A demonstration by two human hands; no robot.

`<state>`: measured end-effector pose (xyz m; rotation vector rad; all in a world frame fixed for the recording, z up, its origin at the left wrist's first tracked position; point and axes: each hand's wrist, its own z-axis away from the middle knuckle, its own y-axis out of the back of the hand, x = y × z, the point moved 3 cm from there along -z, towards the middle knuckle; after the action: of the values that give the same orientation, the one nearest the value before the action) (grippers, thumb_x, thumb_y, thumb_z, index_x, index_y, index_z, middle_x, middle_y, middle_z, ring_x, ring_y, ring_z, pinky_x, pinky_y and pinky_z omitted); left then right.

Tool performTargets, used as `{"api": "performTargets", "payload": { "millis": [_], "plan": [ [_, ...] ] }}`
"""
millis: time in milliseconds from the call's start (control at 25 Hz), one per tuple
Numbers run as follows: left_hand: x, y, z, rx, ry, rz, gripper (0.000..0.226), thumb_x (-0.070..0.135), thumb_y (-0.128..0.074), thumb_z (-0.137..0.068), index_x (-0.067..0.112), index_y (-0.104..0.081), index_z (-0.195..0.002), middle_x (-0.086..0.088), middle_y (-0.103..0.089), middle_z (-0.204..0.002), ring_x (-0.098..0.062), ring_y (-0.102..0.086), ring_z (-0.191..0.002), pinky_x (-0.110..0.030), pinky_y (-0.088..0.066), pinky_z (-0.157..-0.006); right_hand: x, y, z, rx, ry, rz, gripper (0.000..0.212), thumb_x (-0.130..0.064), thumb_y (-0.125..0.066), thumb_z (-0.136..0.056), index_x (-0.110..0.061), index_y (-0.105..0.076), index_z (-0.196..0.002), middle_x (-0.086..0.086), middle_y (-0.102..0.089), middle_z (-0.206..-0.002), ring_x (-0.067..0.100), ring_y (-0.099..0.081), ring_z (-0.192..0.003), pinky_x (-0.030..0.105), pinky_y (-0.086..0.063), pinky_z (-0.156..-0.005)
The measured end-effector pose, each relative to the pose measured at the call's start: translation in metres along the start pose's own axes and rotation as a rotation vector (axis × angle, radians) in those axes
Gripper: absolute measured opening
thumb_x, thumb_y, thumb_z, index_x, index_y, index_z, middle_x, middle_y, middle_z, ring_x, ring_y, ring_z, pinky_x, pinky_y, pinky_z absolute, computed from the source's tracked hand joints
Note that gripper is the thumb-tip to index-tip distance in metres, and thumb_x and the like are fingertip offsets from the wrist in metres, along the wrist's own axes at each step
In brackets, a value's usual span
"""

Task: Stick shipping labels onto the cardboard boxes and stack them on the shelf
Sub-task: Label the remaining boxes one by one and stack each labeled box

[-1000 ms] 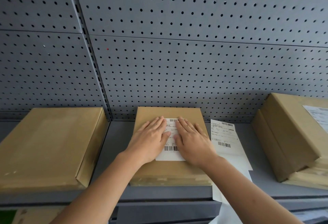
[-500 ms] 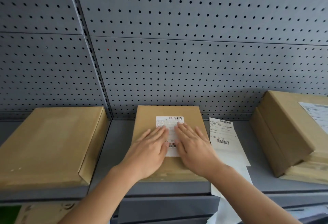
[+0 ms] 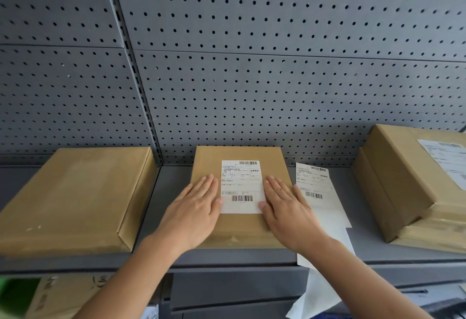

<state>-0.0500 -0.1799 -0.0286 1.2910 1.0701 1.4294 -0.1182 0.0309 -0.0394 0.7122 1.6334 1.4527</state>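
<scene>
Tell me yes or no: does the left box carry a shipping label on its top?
No: the top of the left box shows only bare brown cardboard, with no label.

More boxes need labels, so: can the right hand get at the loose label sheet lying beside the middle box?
Probably yes. The right hand rests on the middle box, next to the label sheet, which lies mostly uncovered on the shelf.

We log muted, even, diffuse light — soft shadows only. Pegboard (image 3: 277, 86) seams bow at the edges; bottom-left corner blurred.
</scene>
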Motion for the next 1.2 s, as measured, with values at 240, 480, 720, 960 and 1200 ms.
{"api": "performTargets", "payload": {
  "millis": [240,480,720,960,1200],
  "plan": [
    [0.031,-0.001,0.031,0.008,-0.117,0.039,0.062,0.051,-0.001,-0.104,0.025,0.008,-0.160,0.013,0.017,-0.166,0.002,0.017,-0.151,-0.030,0.005,-0.127,-0.022,0.005,0.025,0.018,0.116,-0.022,0.068,-0.053,-0.006,-0.100,-0.022,-0.013,-0.160,-0.009,-0.006,-0.167,0.007,0.001,-0.154,0.039,0.004,-0.125],
    [0.041,-0.010,0.044,-0.018,-0.138,-0.015,0.074,0.056,0.012,-0.091,0.026,0.011,-0.159,0.011,0.019,-0.166,0.001,0.020,-0.150,-0.033,0.003,-0.127,-0.040,-0.014,0.044,0.079,0.200,0.081,0.057,-0.043,-0.027,-0.103,-0.015,-0.041,-0.151,0.000,-0.039,-0.159,0.014,-0.031,-0.148,0.042,-0.015,-0.116],
    [0.009,-0.006,0.050,-0.044,0.019,-0.029,0.068,0.060,0.007,-0.098,0.027,0.018,-0.155,0.012,0.026,-0.162,-0.002,0.023,-0.149,-0.031,0.007,-0.126,0.009,-0.002,0.051,0.017,0.036,0.054,0.079,-0.063,0.005,-0.092,-0.025,-0.008,-0.160,-0.014,0.001,-0.167,0.003,0.005,-0.152,0.037,0.006,-0.125],
    [-0.033,-0.003,0.042,-0.010,0.281,0.261,0.090,0.075,-0.005,-0.088,0.022,0.007,-0.161,0.008,0.014,-0.167,-0.005,0.008,-0.153,-0.028,0.001,-0.124,0.043,0.006,0.052,-0.074,-0.206,-0.230,0.079,-0.066,-0.011,-0.095,-0.022,-0.001,-0.160,-0.009,0.001,-0.168,0.004,0.007,-0.153,0.026,0.004,-0.122],
    [-0.031,-0.012,0.031,-0.065,0.483,1.202,0.065,0.063,-0.046,-0.096,0.036,-0.036,-0.155,0.025,-0.046,-0.150,-0.001,-0.041,-0.138,-0.032,-0.025,-0.118,0.036,-0.001,0.030,-0.121,-0.383,-0.891,0.069,-0.057,-0.041,-0.098,-0.035,-0.016,-0.158,-0.018,-0.036,-0.155,0.014,-0.039,-0.142,0.035,-0.029,-0.119]
  ]
}}
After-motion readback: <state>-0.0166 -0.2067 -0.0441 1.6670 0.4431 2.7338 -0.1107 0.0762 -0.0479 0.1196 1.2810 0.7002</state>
